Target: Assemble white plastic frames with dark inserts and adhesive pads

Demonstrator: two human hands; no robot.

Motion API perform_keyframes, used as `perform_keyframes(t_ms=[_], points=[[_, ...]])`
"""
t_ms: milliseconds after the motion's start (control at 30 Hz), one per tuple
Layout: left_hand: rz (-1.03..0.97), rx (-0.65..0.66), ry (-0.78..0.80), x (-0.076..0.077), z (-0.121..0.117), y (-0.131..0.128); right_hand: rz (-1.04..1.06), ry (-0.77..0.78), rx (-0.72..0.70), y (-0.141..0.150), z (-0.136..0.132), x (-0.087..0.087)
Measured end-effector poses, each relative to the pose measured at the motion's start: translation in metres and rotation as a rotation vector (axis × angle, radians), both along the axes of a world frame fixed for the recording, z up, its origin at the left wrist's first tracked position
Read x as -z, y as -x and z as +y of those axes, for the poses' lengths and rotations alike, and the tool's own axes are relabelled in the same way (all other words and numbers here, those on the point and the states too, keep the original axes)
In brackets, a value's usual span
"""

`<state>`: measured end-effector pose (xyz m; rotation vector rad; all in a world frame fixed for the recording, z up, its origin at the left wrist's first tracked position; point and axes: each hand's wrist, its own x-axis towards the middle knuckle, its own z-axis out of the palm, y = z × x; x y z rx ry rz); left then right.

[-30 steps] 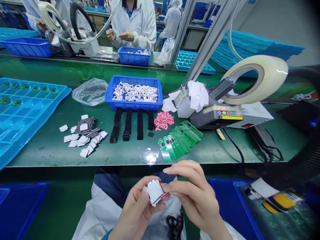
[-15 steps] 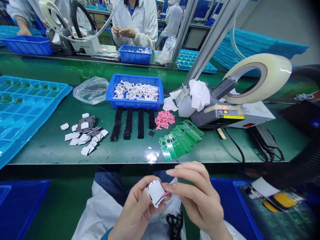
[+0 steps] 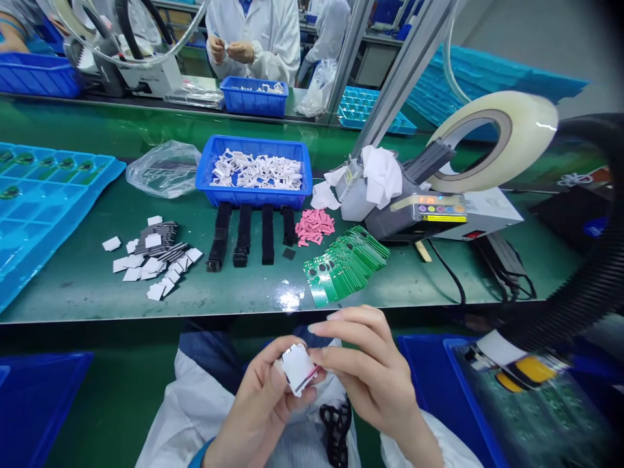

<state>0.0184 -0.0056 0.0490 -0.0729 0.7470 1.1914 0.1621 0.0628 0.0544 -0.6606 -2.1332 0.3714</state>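
Observation:
Low in front of my lap, my left hand (image 3: pixel 263 383) is closed around a small white plastic frame with a white square pad (image 3: pixel 296 367) on its face. A thin pink strip (image 3: pixel 312 372) lies along the pad's right edge. My right hand (image 3: pixel 373 370) comes in from the right, its index fingertip against the frame beside the strip and its upper fingers stretched out. Its thumb is mostly hidden behind the part. On the bench ahead lie loose pink strips (image 3: pixel 314 226), white square pads (image 3: pixel 141 263) and a blue bin (image 3: pixel 253 197) of white plastic frames.
Fanned green circuit boards (image 3: pixel 336 270) and rows of black pieces (image 3: pixel 268 237) lie on the bench. A tape dispenser (image 3: pixel 414 218) stands right, beside a black hose (image 3: pixel 592 279). A blue tray (image 3: pixel 92 188) is left, a plastic bag (image 3: pixel 166 170) behind. A co-worker (image 3: pixel 253 45) sits opposite.
The pink strip stuck out to the right of the frame and now lies closer along its edge. Both hands stay together; the whole view has shifted slightly.

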Motion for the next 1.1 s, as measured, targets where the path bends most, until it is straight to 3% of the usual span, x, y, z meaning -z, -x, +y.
perform_keyframes(t_ms=[300, 567, 733, 867, 967, 1100], points=[[-0.009, -0.044, 0.004, 0.011, 0.0, 0.0, -0.069, -0.051, 0.033, 0.0, -0.003, 0.004], [0.003, -0.074, -0.033, 0.01, 0.003, -0.003, -0.207, -0.412, 0.178, 0.002, -0.007, 0.005], [0.056, -0.099, 0.001, 0.003, 0.004, -0.009, -0.106, -0.261, 0.249, 0.011, -0.025, 0.009], [0.066, -0.18, -0.074, 0.002, 0.003, -0.015, 0.11, -0.091, 0.364, 0.024, -0.033, 0.015], [0.131, -0.22, -0.12, 0.009, 0.002, -0.018, 0.236, 0.068, 0.354, 0.03, -0.033, 0.019], [0.277, -0.144, -0.262, 0.027, 0.0, -0.016, 0.278, 0.175, 0.27, 0.026, -0.03, 0.021]])
